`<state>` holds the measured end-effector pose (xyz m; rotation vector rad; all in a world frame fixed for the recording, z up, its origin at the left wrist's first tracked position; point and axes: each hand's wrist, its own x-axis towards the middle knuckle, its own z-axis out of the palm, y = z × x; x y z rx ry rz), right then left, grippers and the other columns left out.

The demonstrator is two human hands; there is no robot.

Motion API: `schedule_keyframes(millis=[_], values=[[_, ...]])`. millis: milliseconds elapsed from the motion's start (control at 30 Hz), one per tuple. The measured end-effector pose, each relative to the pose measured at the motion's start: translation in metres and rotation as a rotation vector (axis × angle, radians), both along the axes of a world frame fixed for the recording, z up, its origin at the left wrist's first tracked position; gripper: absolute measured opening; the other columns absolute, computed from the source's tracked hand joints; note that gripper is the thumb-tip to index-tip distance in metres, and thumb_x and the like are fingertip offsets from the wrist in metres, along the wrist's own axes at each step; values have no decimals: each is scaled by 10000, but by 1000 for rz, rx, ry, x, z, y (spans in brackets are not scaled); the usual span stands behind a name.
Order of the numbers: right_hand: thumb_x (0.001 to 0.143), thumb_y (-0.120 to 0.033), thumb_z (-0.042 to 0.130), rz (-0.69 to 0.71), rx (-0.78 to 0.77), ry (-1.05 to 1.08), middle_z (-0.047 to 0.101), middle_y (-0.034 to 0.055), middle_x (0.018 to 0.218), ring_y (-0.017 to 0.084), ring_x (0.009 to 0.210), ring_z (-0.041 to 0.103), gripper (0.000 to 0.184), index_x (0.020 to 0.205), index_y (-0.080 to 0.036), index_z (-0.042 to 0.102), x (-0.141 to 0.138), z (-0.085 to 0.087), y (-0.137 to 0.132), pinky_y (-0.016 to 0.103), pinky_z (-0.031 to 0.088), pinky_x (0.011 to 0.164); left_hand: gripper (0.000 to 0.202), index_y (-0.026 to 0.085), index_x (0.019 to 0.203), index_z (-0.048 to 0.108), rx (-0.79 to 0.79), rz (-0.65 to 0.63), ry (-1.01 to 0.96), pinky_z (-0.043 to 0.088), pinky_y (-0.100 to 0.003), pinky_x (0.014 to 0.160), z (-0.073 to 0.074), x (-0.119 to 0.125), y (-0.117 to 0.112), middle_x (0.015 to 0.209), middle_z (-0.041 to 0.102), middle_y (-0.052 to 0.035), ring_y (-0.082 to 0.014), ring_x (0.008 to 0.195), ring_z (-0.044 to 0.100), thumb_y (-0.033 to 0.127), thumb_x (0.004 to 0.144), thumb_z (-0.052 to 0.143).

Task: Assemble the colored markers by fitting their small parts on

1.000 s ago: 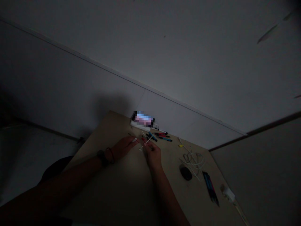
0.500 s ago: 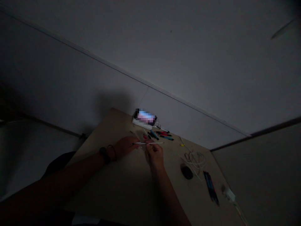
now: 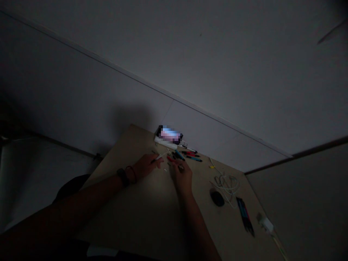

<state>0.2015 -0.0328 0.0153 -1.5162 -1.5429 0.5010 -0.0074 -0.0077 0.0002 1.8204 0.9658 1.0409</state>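
Observation:
My left hand [image 3: 148, 164], with a dark watch and a red band at the wrist, pinches a slim white pen refill [image 3: 162, 156] with a dark end. The refill slants up and to the right above the table. My right hand [image 3: 183, 175] is just to the right, its fingers curled together and pointing at a red pen piece [image 3: 170, 158]. Whether the fingertips grip that piece is too dark to make out. A small pale bit [image 3: 165, 169] lies on the table between both hands. Blue and black pen parts [image 3: 178, 155] lie just beyond the right hand.
A lit phone [image 3: 170, 135] leans on a white box [image 3: 165, 144] by the wall. Several pens [image 3: 193, 156] lie beside it. Rightward are a coiled white cable [image 3: 225, 184], a dark mouse-like object [image 3: 216, 198], a pen bundle [image 3: 245, 216] and a white plug [image 3: 268, 225].
My right hand has let go of the slim white refill and dropped slightly, toward the red piece. The refill stays in my left hand, now tilted upward. The hands have moved apart.

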Motion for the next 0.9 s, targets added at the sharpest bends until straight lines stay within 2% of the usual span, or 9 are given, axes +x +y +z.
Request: schedule_keyframes(millis=[100, 200, 300, 500, 600, 733, 900], values=[[911, -379, 612, 0, -42, -251, 720, 103, 963, 240, 897, 686, 263, 985, -187, 777, 0, -8, 0, 364, 535, 835, 409, 180, 832, 684, -26, 11, -52, 475, -278, 717, 1, 1, -1, 768, 715, -41, -169, 709, 653, 441, 1032, 442], [940, -350, 591, -17, -71, -401, 701, 104, 1006, 232, 913, 684, 258, 1029, -194, 777, -4, -12, -2, 329, 525, 820, 410, 180, 814, 679, -24, 12, -55, 473, -274, 709, 4, 1, -3, 771, 717, -44, -170, 721, 654, 438, 1030, 444], [951, -320, 592, -32, -97, -471, 690, 97, 1031, 218, 903, 682, 240, 1050, -200, 775, -7, -13, -1, 301, 514, 795, 423, 180, 769, 673, -5, 13, -18, 460, -276, 702, 5, 1, -4, 753, 704, -41, -172, 722, 649, 444, 1022, 461], [942, -261, 591, -30, -120, -500, 690, 99, 1050, 212, 875, 679, 183, 966, -191, 758, -6, -14, 2, 295, 494, 766, 429, 172, 740, 673, 20, -1, 32, 428, -270, 670, 2, 1, -1, 700, 666, -28, -161, 684, 618, 434, 1016, 475], [943, -278, 562, -43, -89, -446, 703, 111, 1030, 230, 871, 680, 201, 969, -180, 736, -5, -16, 2, 313, 492, 764, 416, 175, 765, 680, 14, 6, 28, 438, -268, 682, 1, 1, -1, 723, 680, -29, -165, 709, 632, 433, 1017, 472], [952, -363, 521, -35, -14, -191, 747, 114, 941, 256, 869, 686, 278, 968, -171, 722, -4, -18, 4, 350, 512, 799, 414, 181, 758, 674, 16, 4, 26, 454, -272, 701, 3, 1, -2, 729, 690, -29, -167, 718, 644, 432, 1014, 468], [942, -425, 545, 50, 41, 104, 769, 121, 1155, 271, 1119, 679, 355, 1096, -191, 763, -7, -12, 4, 409, 484, 999, 419, 183, 712, 619, 34, 8, 39, 441, -275, 700, 6, 0, -3, 701, 673, -15, -157, 687, 633, 426, 1018, 467]])
